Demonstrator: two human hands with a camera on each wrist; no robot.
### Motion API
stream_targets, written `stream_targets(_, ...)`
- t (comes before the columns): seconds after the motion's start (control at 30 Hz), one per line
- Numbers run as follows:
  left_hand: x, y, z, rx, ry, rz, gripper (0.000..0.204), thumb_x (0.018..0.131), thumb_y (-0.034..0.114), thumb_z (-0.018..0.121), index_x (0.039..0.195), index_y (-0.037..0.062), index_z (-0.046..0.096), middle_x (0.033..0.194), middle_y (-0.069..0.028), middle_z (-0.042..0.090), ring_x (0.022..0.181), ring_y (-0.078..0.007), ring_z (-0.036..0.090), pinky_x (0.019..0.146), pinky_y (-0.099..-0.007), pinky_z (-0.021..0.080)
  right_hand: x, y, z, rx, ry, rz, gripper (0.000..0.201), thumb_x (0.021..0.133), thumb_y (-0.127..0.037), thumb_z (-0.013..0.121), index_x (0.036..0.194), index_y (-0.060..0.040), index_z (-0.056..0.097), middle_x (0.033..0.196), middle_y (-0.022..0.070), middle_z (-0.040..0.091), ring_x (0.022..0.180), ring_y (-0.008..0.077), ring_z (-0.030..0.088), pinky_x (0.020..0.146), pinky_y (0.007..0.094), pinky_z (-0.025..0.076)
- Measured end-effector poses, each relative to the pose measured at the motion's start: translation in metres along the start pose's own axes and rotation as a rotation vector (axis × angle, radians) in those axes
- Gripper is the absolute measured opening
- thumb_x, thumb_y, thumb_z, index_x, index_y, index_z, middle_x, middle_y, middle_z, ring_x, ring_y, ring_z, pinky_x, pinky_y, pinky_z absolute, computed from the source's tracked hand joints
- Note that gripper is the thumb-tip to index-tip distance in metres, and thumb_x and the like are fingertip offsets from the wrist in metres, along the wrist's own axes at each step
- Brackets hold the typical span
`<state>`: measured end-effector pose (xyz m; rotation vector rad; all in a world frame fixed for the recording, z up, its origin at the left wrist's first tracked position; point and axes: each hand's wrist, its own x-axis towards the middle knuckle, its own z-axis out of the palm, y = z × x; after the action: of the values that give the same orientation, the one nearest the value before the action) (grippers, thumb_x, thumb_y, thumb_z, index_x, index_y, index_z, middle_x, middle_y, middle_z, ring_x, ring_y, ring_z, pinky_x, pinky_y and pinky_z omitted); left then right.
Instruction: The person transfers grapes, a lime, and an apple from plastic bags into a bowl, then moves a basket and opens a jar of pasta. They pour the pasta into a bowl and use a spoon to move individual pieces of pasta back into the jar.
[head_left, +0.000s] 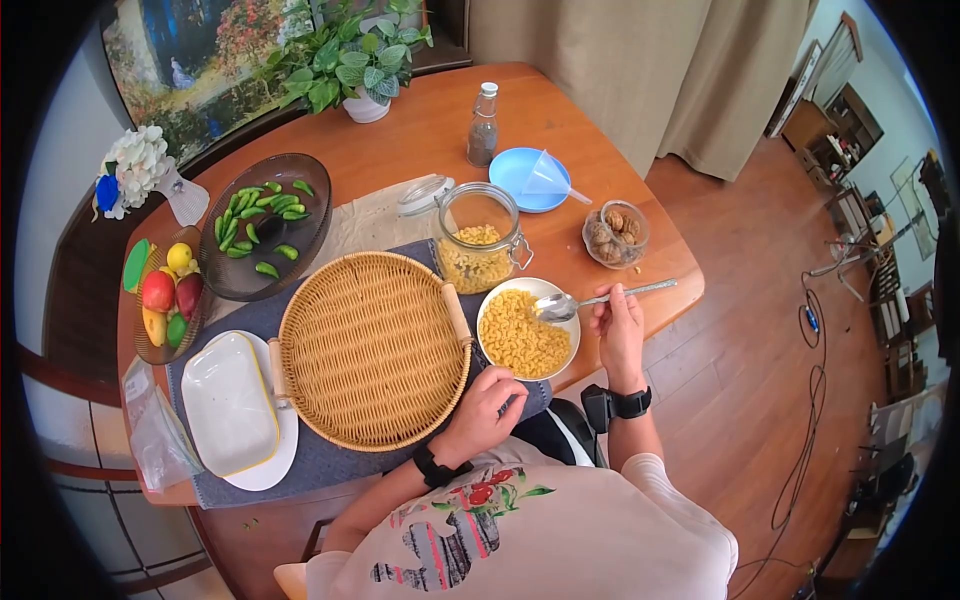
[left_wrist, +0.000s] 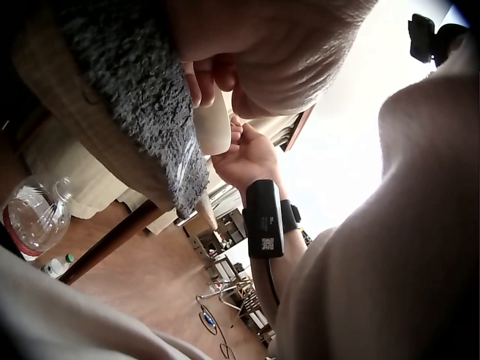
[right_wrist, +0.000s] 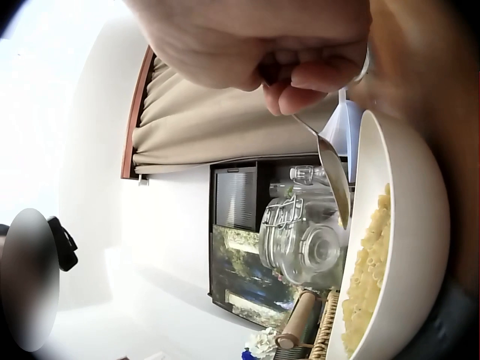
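In the head view my right hand (head_left: 620, 335) pinches the handle of a metal spoon (head_left: 640, 288). The spoon's head hangs over a white bowl (head_left: 574, 355) of small yellow macaroni (head_left: 520, 338). From the right wrist view, the spoon (right_wrist: 330, 161) tilts down beside the bowl's inner wall (right_wrist: 416, 165), with its tip above the pasta. My left hand (head_left: 487, 412) lies loosely curled at the bowl's near rim, its fingertips close against it. Its fingers (left_wrist: 201, 82) appear just in front of the bowl (left_wrist: 214, 127) in the left wrist view. Behind the bowl stands an open glass jar (head_left: 478, 235) partly filled with macaroni.
Left of the bowl is a round wicker tray (head_left: 375, 350). Beyond lie a blue plate (head_left: 515, 165) with a funnel (head_left: 548, 178), a corked-looking bottle (head_left: 482, 130) and a glass bowl of walnuts (head_left: 615, 237). Peppers on a dark platter (head_left: 265, 275), fruit and white dishes (head_left: 230, 400) sit left.
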<state>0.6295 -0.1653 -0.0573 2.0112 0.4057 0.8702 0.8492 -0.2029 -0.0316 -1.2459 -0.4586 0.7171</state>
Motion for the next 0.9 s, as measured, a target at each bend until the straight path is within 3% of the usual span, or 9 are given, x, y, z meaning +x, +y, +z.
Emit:
stream_targets(0.13,0.000,0.000,0.000,-0.002,0.005,-0.007,0.009,0.075,0.001,0.059,0.083,0.0015,0.055,0.085,-0.0118,0.049,0.080,-0.0273,0.052,0.070,-0.0330,0.044,0.005,-0.010,0.007,0.042,-0.003,-0.018,0.027,0.094,-0.029,0.042,0.087,-0.0068,0.056,0.061,-0.0023,0.049,0.049,0.0054,0.046,0.043,0.0167,0.033)
stream_targets(0.3,0.000,0.001,0.000,-0.004,0.004,-0.013,0.009,0.075,0.001,0.059,0.083,0.0013,0.055,0.085,-0.0119,0.049,0.080,-0.0273,0.052,0.070,-0.0330,0.044,0.015,-0.045,0.044,0.088,-0.088,-0.188,0.026,0.094,-0.027,0.042,0.089,-0.0058,0.056,0.063,-0.0018,0.050,0.050,0.0049,0.045,0.043,0.0165,0.030)
stream_targets(0.37,0.000,0.001,0.001,-0.003,0.004,-0.014,0.009,0.075,0.001,0.059,0.083,0.0012,0.055,0.084,-0.0120,0.049,0.080,-0.0274,0.052,0.070,-0.0331,0.044,0.018,-0.049,0.055,0.098,-0.165,-0.238,0.027,0.094,-0.026,0.042,0.096,-0.0042,0.058,0.069,-0.0008,0.055,0.052,0.0041,0.047,0.045,0.0165,0.034)
stream_targets(0.5,-0.001,0.000,0.002,0.008,0.018,-0.005,0.009,0.075,0.001,0.059,0.083,0.0009,0.055,0.085,-0.0122,0.050,0.080,-0.0277,0.052,0.070,-0.0332,0.044,0.015,-0.049,0.079,-0.010,-0.267,-0.303,0.026,0.094,-0.022,0.042,0.107,-0.0033,0.055,0.081,0.0017,0.060,0.055,0.0032,0.048,0.047,0.0153,0.036)
stream_targets(0.57,-0.001,0.000,0.002,0.016,0.025,-0.002,0.009,0.075,0.001,0.059,0.083,0.0009,0.055,0.085,-0.0122,0.050,0.080,-0.0277,0.052,0.070,-0.0333,0.044,0.012,-0.039,0.081,-0.191,-0.280,-0.458,0.026,0.094,-0.021,0.043,0.108,-0.0033,0.055,0.084,0.0015,0.059,0.056,0.0023,0.047,0.047,0.0150,0.035)
stream_targets(0.73,-0.001,0.000,0.001,-0.003,0.013,-0.006,0.009,0.075,0.001,0.059,0.083,0.0006,0.055,0.085,-0.0125,0.049,0.080,-0.0278,0.052,0.070,-0.0334,0.044,0.004,-0.035,0.058,-0.096,-0.206,-0.375,0.025,0.094,-0.020,0.043,0.108,-0.0031,0.055,0.085,0.0010,0.058,0.057,0.0024,0.047,0.047,0.0149,0.035)
stream_targets(0.9,-0.001,0.001,0.000,-0.011,0.007,-0.007,0.009,0.075,0.002,0.059,0.083,0.0006,0.055,0.085,-0.0125,0.049,0.080,-0.0278,0.052,0.071,-0.0335,0.044,0.003,-0.033,0.030,-0.116,-0.070,-0.340,0.029,0.095,-0.026,0.039,0.095,-0.0024,0.056,0.069,0.0003,0.053,0.054,0.0052,0.047,0.046,0.0175,0.036)
